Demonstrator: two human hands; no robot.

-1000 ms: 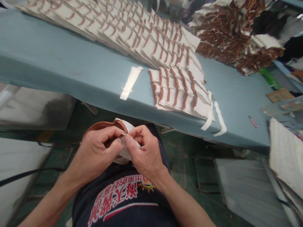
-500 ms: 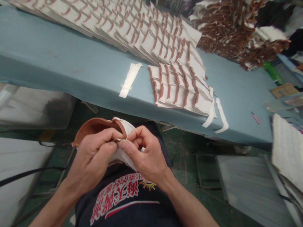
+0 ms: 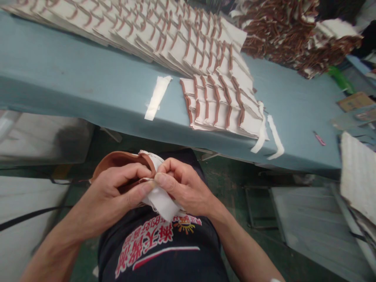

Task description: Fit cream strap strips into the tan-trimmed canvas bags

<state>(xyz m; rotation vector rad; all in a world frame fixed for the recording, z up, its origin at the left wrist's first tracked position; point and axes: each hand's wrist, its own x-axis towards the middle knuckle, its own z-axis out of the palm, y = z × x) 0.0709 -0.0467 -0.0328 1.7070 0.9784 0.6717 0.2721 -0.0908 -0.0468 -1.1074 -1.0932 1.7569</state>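
My left hand point(image 3: 117, 192) and my right hand point(image 3: 183, 188) meet in front of my dark printed shirt, below the table edge. Both pinch the same brown-and-white fabric piece point(image 3: 160, 201); its brown leather side point(image 3: 113, 160) curls out past my left hand, and a white flap hangs down between my thumbs. On the blue table point(image 3: 73, 82) above lies a small overlapping batch of white pieces with brown strips point(image 3: 220, 105), apart from my hands.
A long overlapped row of the same pieces point(image 3: 147, 27) runs across the table's far side. A tangled heap of them point(image 3: 288, 31) sits at the back right. White strips point(image 3: 155, 98) point(image 3: 274, 137) lie near the front edge, with a small pink tool point(image 3: 319, 139).
My hands have shifted a little, and the white flap now hangs lower between my thumbs. The view has tilted slightly, so the table sits higher in the frame.
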